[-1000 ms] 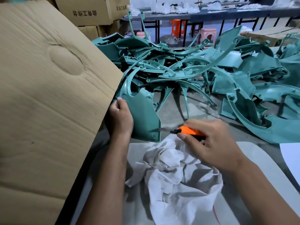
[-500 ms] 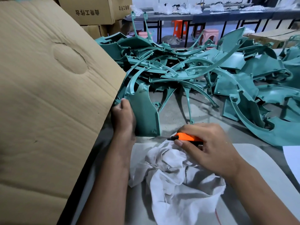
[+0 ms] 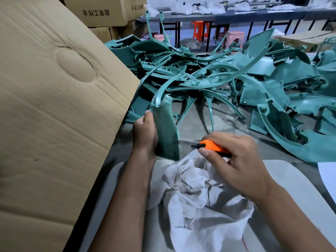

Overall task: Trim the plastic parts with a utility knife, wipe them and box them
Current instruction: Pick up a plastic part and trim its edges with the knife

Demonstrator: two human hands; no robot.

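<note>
One teal plastic part (image 3: 166, 130) stands upright in the left hand (image 3: 145, 131); one orange utility knife (image 3: 211, 147) (blade toward it) sits gripped in the right hand (image 3: 234, 160), above one crumpled cloth (image 3: 200, 200).

**Task items: position and condition**

The teal moulded plastic panel (image 3: 166, 130) stands on edge at centre frame, its lower edge on the grey work surface; a curved rib rises from its top toward the upper left.

The orange-bodied utility knife (image 3: 213, 148) with black nose lies right of centre, nose pointing left toward the panel's lower right edge, just beside it. Contact cannot be confirmed.

The crumpled off-white wiping cloth (image 3: 201, 200) lies in the lower centre.

The heap of teal curved plastic parts (image 3: 209, 77) fills the upper centre and right.

The large brown corrugated cardboard box flap (image 3: 54, 115) covers the left side.
</note>
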